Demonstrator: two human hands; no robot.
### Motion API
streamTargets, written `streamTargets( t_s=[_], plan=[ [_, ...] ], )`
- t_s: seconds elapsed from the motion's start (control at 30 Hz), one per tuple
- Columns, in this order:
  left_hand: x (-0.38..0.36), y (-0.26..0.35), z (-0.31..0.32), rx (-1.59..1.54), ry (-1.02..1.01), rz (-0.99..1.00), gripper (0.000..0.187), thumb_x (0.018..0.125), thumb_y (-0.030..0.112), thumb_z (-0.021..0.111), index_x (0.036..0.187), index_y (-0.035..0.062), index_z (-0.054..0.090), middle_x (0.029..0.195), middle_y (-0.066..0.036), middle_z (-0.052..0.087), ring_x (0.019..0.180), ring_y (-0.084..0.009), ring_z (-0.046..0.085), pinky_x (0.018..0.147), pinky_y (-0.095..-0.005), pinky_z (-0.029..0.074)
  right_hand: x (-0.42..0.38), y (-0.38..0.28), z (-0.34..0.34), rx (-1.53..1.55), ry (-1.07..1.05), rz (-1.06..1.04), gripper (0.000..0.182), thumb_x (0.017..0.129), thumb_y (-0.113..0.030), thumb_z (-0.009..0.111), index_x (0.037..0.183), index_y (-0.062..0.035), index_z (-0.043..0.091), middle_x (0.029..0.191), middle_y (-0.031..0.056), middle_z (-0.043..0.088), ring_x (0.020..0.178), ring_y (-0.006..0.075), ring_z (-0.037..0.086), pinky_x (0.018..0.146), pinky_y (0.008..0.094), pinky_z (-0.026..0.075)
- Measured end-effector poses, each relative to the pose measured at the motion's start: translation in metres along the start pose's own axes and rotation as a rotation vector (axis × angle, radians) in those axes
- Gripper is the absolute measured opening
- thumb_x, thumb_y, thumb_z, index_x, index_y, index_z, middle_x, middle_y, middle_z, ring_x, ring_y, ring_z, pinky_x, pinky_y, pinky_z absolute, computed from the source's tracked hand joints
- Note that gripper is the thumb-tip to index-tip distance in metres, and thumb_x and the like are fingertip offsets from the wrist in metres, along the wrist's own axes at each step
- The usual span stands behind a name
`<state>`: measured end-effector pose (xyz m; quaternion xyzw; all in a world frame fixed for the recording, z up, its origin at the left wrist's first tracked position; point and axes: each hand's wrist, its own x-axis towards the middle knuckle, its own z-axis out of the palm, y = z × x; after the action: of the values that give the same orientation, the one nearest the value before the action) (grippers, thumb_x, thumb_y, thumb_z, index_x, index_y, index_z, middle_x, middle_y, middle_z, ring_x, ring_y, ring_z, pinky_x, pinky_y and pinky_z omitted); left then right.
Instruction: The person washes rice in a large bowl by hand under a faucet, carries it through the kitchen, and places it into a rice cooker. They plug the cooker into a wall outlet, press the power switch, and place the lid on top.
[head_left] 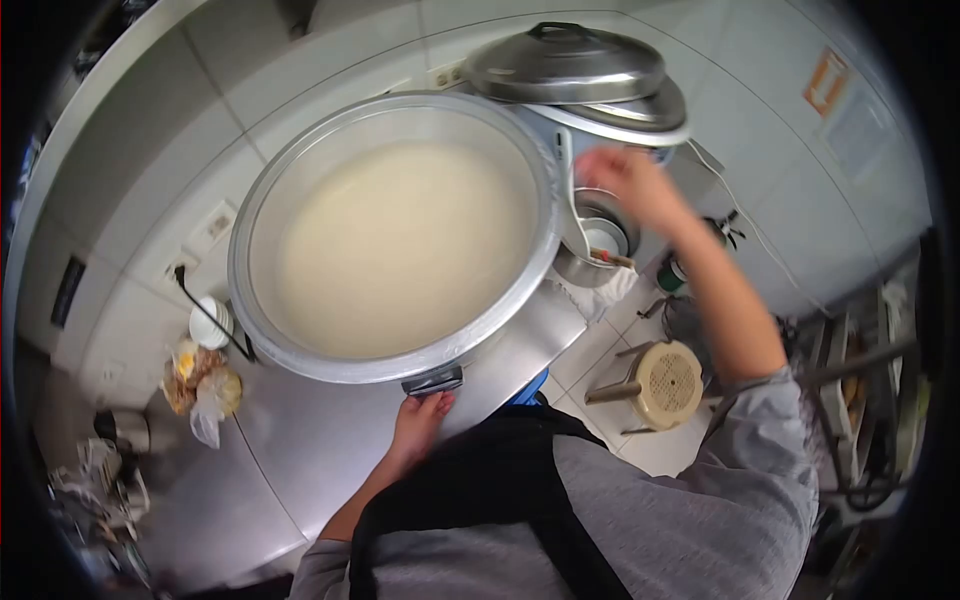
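A wide metal pot holds a pale, cloudy liquid and stands on the steel counter. My left hand has its fingers at the black handle on the pot's near side. Blurred by motion, my right hand is raised to the right of the pot, beside a long white utensil; whether it holds anything cannot be made out. Below it is a small metal pot with a metal bowl inside and a cloth at its rim.
A metal lid lies on a second cooker at the back. Bowls and plastic bags of food sit at the left by the wall. A beige stool stands on the floor at the right. A steel counter lies in front.
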<state>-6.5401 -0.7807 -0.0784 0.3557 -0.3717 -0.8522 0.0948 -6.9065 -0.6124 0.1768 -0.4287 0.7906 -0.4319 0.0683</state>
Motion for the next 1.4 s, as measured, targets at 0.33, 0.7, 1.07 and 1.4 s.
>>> streamTargets(
  t_s=[0.33, 0.7, 1.07, 1.4],
  plan=[
    [-0.005, -0.040, 0.037, -0.361, 0.164, 0.274, 0.027, 0.099, 0.016, 0.051, 0.119, -0.0005, 0.051, 0.113, -0.011, 0.062, 0.105, -0.0189, 0.060, 0.099, -0.0331, 0.046, 0.336, 0.152, -0.129, -0.928, 0.215, -0.243, 0.050, 0.088, -0.031, 0.064, 0.128, -0.0042, 0.052, 0.123, 0.0227, 0.059, 0.117, 0.0374, 0.055, 0.098, 0.0422, 0.043],
    [-0.059, -0.017, 0.050, 0.081, 0.677, 0.509, 0.081, 0.089, 0.011, 0.063, 0.151, 0.0132, 0.012, 0.142, -0.017, 0.037, 0.126, -0.0320, 0.045, 0.103, -0.0380, 0.040, 0.353, 0.155, -0.170, -0.897, -0.040, -0.429, 0.059, 0.080, 0.008, 0.052, 0.133, -0.0180, 0.048, 0.112, 0.0257, 0.060, 0.105, 0.0422, 0.059, 0.091, 0.0454, 0.046],
    [-0.030, 0.024, 0.063, 0.863, 0.586, 0.845, 0.139, 0.062, 0.029, 0.089, 0.147, 0.0009, -0.016, 0.153, -0.029, -0.014, 0.144, -0.0429, -0.007, 0.117, -0.0459, 0.012, 0.148, -0.055, -0.053, -0.582, 0.039, -0.772, 0.051, 0.088, 0.007, 0.053, 0.132, -0.0190, 0.056, 0.101, 0.0137, 0.060, 0.092, 0.0251, 0.059, 0.085, 0.0333, 0.047],
    [-0.034, 0.019, 0.044, 0.850, 0.488, 0.895, 0.135, 0.066, 0.032, 0.086, 0.147, 0.0003, -0.017, 0.151, -0.033, -0.016, 0.143, -0.0460, -0.007, 0.116, -0.0476, 0.015, 0.125, -0.130, 0.134, -0.552, -0.085, -0.836, 0.048, 0.087, -0.004, 0.059, 0.127, -0.0296, 0.060, 0.103, 0.0172, 0.060, 0.086, 0.0334, 0.064, 0.073, 0.0400, 0.053]
  ],
)
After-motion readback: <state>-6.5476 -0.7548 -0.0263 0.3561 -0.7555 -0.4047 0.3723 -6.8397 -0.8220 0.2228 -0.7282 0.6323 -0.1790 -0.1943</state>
